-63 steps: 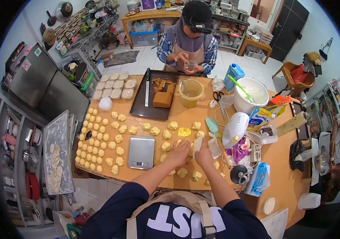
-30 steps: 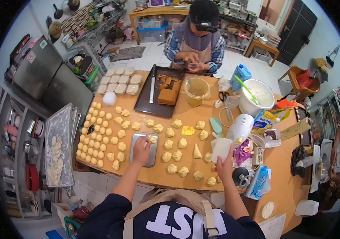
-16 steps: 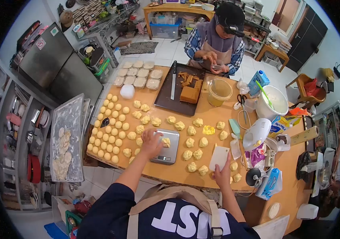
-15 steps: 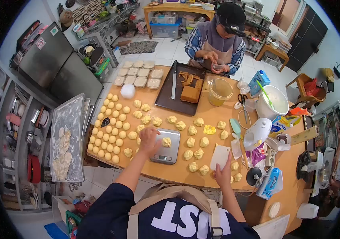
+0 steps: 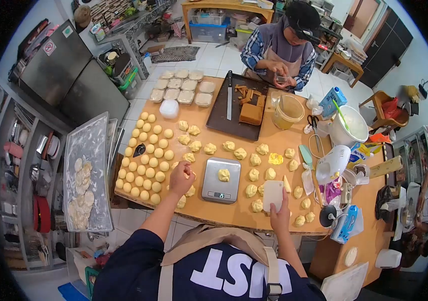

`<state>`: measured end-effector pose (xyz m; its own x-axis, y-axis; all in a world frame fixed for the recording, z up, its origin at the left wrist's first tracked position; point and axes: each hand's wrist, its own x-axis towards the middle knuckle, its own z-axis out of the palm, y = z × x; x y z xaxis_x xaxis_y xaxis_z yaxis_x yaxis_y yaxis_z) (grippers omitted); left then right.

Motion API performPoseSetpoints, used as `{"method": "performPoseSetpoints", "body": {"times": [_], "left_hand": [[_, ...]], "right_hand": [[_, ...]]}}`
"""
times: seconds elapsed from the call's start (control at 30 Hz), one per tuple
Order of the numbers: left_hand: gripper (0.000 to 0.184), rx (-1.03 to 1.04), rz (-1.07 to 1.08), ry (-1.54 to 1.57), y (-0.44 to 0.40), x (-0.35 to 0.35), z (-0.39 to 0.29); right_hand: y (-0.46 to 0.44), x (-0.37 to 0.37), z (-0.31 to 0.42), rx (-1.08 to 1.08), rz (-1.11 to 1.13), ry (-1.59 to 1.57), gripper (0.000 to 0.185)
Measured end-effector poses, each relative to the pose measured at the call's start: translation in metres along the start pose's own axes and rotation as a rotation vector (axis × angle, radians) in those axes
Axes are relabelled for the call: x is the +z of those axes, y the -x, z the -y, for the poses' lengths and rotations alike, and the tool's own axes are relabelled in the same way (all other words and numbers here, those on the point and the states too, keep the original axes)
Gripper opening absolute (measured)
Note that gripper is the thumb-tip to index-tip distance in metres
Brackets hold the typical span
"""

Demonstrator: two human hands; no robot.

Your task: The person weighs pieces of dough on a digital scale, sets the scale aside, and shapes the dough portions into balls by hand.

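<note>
Scale (image 5: pixel 213 181) in the way between hands (image 5: pixel 180 179) (image 5: pixel 280 216)

Across the table (image 5: pixel 234 215), beyond both the left hand (image 5: pixel 181 179) and the right hand (image 5: pixel 279 213), a co-worker (image 5: pixel 279 55) in a plaid shirt and dark cap bends over a small clear container (image 5: pixel 282 79). Nearer the hands, a dark tray (image 5: pixel 219 114) holds a long knife (image 5: pixel 229 100) and a brown block (image 5: pixel 251 114) with cut pieces (image 5: pixel 248 94). Filled containers (image 5: pixel 172 94) sit in rows beyond the left hand; a grey refrigerator (image 5: pixel 53 70) stands farther to its left. Beyond the right hand are a tub (image 5: pixel 286 119) and a white bowl (image 5: pixel 347 141) with a green utensil (image 5: pixel 341 115); to its right, a white mixer (image 5: pixel 333 164) and a blue packet (image 5: pixel 343 227).
</note>
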<state>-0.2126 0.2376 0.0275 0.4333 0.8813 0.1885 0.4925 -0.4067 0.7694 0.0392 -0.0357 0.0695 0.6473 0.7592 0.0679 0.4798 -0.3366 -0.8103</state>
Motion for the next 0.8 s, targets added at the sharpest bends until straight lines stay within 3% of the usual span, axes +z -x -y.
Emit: {"method": "performPoseSetpoints", "body": {"times": [0.1, 0.3, 0.5, 0.63, 0.73, 0.8], "left_hand": [[0.041, 0.142, 0.071, 0.037, 0.001, 0.006, 0.003], [0.059, 0.369, 0.333, -0.201, -0.002, 0.051, -0.021], [0.041, 0.109, 0.505, -0.196, -0.015, 0.089, -0.040], [0.025, 0.249, 0.411, -0.075, -0.018, 0.093, -0.031], [0.024, 0.395, 0.340, -0.012, -0.014, 0.075, -0.047], [0.022, 0.373, 0.274, 0.028, -0.006, 0.067, -0.065]], "right_hand": [[0.000, 0.001, 0.009, -0.028, 0.014, 0.056, 0.068], [0.004, -0.007, 0.016, 0.018, -0.023, 0.024, 0.066], [0.015, -0.036, -0.005, 0.141, -0.105, 0.082, 0.067], [0.019, -0.069, -0.030, 0.141, -0.360, 0.095, 0.070], [0.021, -0.084, -0.042, 0.251, -0.330, 0.077, 0.071], [0.015, -0.078, -0.068, 0.210, -0.276, 0.178, 0.072]]}}
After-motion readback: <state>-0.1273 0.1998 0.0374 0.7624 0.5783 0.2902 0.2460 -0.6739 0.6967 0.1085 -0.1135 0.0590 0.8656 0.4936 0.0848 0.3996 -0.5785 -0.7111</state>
